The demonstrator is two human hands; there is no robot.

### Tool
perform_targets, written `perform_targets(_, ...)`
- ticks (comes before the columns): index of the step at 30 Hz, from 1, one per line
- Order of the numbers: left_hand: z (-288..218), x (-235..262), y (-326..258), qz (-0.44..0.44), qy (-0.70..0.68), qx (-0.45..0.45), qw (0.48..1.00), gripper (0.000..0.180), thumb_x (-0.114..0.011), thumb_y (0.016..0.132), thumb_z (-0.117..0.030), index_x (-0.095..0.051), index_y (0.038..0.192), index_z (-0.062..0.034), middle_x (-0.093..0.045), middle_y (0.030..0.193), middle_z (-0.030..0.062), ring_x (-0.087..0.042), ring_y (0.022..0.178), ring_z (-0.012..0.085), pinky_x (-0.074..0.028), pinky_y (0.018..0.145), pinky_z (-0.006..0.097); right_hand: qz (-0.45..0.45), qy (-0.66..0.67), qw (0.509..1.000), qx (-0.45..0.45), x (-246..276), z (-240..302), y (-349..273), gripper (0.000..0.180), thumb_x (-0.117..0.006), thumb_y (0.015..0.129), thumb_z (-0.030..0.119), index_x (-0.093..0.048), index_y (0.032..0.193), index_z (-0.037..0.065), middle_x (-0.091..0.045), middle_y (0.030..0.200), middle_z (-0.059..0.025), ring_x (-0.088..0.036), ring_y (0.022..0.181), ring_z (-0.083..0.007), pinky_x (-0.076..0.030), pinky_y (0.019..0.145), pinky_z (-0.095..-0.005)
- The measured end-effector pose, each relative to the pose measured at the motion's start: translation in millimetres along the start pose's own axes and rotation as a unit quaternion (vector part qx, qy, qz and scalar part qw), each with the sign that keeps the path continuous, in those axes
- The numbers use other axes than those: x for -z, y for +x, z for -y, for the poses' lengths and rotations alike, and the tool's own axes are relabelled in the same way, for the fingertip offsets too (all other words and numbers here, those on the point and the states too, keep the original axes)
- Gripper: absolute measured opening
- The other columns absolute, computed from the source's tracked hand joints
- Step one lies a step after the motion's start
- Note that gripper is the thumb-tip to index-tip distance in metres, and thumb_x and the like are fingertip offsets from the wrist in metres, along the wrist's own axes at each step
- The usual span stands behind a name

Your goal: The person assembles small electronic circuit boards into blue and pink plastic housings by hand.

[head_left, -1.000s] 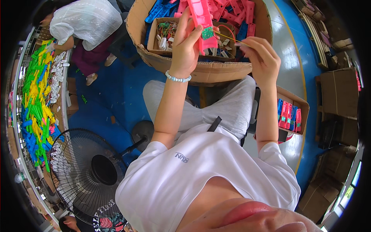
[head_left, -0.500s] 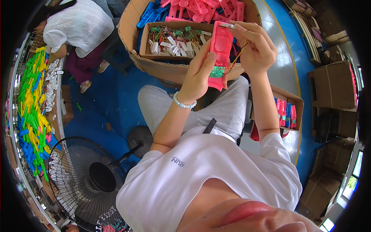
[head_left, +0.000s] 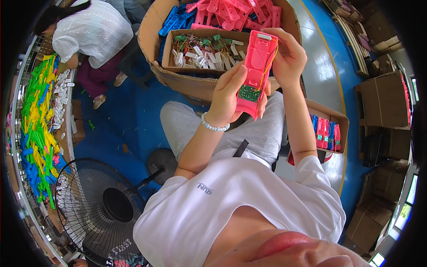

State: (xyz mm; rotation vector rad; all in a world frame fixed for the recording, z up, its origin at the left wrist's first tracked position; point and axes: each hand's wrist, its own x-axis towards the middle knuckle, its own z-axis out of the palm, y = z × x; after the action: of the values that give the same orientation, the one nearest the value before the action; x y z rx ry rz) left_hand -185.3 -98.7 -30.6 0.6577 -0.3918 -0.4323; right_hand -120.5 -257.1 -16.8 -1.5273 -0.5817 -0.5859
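Observation:
My left hand [head_left: 227, 99] grips the lower part of a long pink plastic housing [head_left: 256, 59], thumb along its left edge. A green circuit board [head_left: 249, 92] sits in the housing's lower end. At the upper end lies a small white part [head_left: 264, 37], and yellow and red wires [head_left: 270, 64] run along the right side between the two. My right hand [head_left: 290, 55] is closed around the upper right edge of the housing, its fingertips partly hidden behind it. Beyond, a small carton [head_left: 167, 55] holds white parts wired to green boards [head_left: 202, 55].
The small carton sits inside a large cardboard box [head_left: 178, 82] with pink and blue plastic shells [head_left: 231, 13]. At right, another box [head_left: 340, 118] holds pink and blue housings. A fan [head_left: 111, 204] stands lower left. A person [head_left: 95, 33] works by a table of coloured parts [head_left: 40, 124].
The white part, earlier pinched in my right fingers over the housing's top, now lies in its upper end. The wires now run along its side. My right hand has shifted to the housing's edge.

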Motion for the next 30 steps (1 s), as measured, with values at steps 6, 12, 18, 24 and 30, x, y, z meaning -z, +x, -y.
perform_targets(6,-6,-14,-10,0.019,0.050,-0.027,0.998,0.044,-0.038,0.106,-0.034,-0.048,0.119,0.0072,-0.062,0.083,0.0210,-0.062,0.054,0.0216,-0.053,0.042,0.033,-0.049,-0.176,0.943,0.277,-5,-13,6,0.022,-0.070,0.080,-0.001,-0.060,0.098,-0.008,-0.070,0.094,-0.0200,-0.068,0.083,-0.0237,-0.055,0.073,-0.0303)
perform_targets(12,-2,2,-2,-0.041,0.181,-0.085,0.979,0.038,-0.038,0.106,-0.028,-0.051,0.115,0.0069,-0.063,0.082,0.0177,-0.062,0.054,0.0211,-0.052,0.042,0.031,-0.100,0.117,0.987,-0.044,-30,-29,-29,0.019,-0.063,0.087,-0.001,-0.063,0.105,-0.006,-0.071,0.098,-0.0187,-0.069,0.086,-0.0198,-0.057,0.075,-0.0302)
perform_targets(18,-3,25,-4,-0.064,0.195,-0.113,0.972,0.023,-0.044,0.105,-0.021,-0.033,0.117,-0.0051,-0.063,0.082,0.0168,-0.062,0.057,0.0197,-0.052,0.049,0.030,0.050,0.407,0.876,-0.252,-9,-7,-34,0.033,-0.054,0.088,-0.010,-0.061,0.120,-0.005,-0.069,0.109,-0.0145,-0.065,0.102,-0.0186,-0.051,0.089,-0.0326)
perform_targets(24,-1,45,5,-0.072,0.247,-0.143,0.956,0.028,-0.049,0.102,-0.014,-0.029,0.121,-0.0068,-0.066,0.090,0.0189,-0.063,0.062,0.0184,-0.051,0.054,0.029,0.015,0.424,0.873,-0.243,-14,-15,-40,0.032,-0.059,0.090,-0.004,-0.059,0.122,-0.006,-0.068,0.114,-0.0155,-0.064,0.105,-0.0209,-0.051,0.094,-0.0380)
perform_targets(30,21,61,4,-0.071,0.507,-0.271,0.815,0.044,-0.062,0.096,-0.017,-0.035,0.125,0.0020,-0.067,0.101,0.0234,-0.069,0.082,0.0259,-0.054,0.069,0.032,-0.025,0.333,0.914,-0.230,-25,-7,-45,0.028,-0.065,0.090,0.001,-0.059,0.117,-0.006,-0.067,0.106,-0.0165,-0.066,0.098,-0.0248,-0.055,0.087,-0.0371)
